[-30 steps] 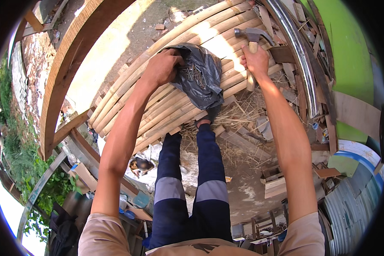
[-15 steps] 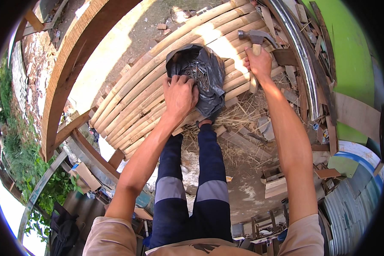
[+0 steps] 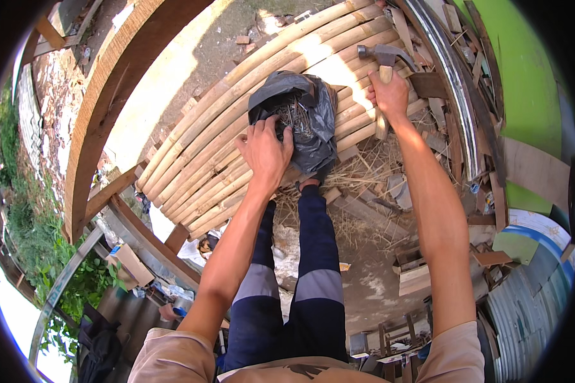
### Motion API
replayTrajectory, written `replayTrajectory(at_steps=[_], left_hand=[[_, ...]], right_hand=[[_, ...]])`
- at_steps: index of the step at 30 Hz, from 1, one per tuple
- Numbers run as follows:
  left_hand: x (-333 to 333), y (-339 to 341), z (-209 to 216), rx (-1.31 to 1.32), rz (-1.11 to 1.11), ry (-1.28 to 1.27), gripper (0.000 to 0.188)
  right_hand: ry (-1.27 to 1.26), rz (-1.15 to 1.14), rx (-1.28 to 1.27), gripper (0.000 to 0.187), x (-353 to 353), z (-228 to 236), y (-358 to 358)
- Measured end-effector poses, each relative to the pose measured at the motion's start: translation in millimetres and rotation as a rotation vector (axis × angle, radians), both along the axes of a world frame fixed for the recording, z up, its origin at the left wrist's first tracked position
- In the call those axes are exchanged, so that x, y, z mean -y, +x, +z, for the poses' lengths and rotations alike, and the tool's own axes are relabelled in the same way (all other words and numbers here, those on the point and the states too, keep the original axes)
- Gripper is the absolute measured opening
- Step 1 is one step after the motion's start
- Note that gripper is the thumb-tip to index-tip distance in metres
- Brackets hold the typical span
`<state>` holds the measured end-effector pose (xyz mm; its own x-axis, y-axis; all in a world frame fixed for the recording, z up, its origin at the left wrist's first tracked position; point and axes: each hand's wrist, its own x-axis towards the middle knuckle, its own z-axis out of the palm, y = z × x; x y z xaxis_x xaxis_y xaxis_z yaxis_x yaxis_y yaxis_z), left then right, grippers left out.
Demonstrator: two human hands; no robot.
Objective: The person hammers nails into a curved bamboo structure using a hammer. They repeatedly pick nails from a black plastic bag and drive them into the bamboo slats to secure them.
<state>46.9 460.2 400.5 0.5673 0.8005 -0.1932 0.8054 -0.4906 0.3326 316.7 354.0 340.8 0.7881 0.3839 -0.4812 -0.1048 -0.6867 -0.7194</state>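
Note:
A black plastic bag (image 3: 322, 137) holding many loose nails (image 3: 295, 120) sits on a slatted surface of bamboo poles (image 3: 204, 137). At the left side of its mouth is my left hand (image 3: 265, 150), fingers apart and slightly bent, fingertips at the opening beside the nails. The fingertips are partly hidden, and I see nothing held in them. To the right, my right hand (image 3: 391, 96) is closed around the wooden handle of a claw hammer (image 3: 384, 56), whose metal head points up and away over the bamboo.
A thick wooden beam (image 3: 99, 108) arches across the left. Wood scraps and straw (image 3: 361, 172) cover ground beyond my legs. Along the right stand a green panel (image 3: 524, 76) and corrugated sheets (image 3: 524, 313). A small wooden box (image 3: 412, 271) lies at lower right.
My left hand has loosened from the bag's rim, its fingers spreading at the mouth. The bag's far edge has folded inward. My right hand and the hammer have hardly moved.

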Motion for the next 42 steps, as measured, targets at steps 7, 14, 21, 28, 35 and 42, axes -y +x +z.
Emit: replayTrajectory(at_steps=[7,14,21,28,35,42], left_hand=[[-8.1,4.3,-6.1,-0.054,-0.003,-0.055,0.018],[-16.1,-8.7,1.0,0.191,0.148,-0.235,0.014],[-18.8,-17.5,0.3,0.06,-0.112,-0.166,0.019],[-16.9,-6.8,-0.8,-0.005,-0.05,-0.144,0.023],[-14.0,-18.8,-5.5,0.042,-0.061,-0.172,0.022],[-15.6,-14.8,-2.7,-0.001,-0.055,-0.149,0.02]], right_hand=[[0.011,-0.016,-0.011,0.032,-0.3,-2.0,0.3],[0.02,-0.024,-0.023,0.032,0.1,-0.7,0.4],[0.011,-0.028,-0.02,0.027,-2.3,3.3,-0.5],[0.02,-0.024,-0.013,0.028,-1.8,2.1,-0.4],[0.019,-0.005,-0.015,0.033,1.0,-2.1,1.2],[0.01,0.004,-0.015,0.033,1.6,-3.2,1.7]])
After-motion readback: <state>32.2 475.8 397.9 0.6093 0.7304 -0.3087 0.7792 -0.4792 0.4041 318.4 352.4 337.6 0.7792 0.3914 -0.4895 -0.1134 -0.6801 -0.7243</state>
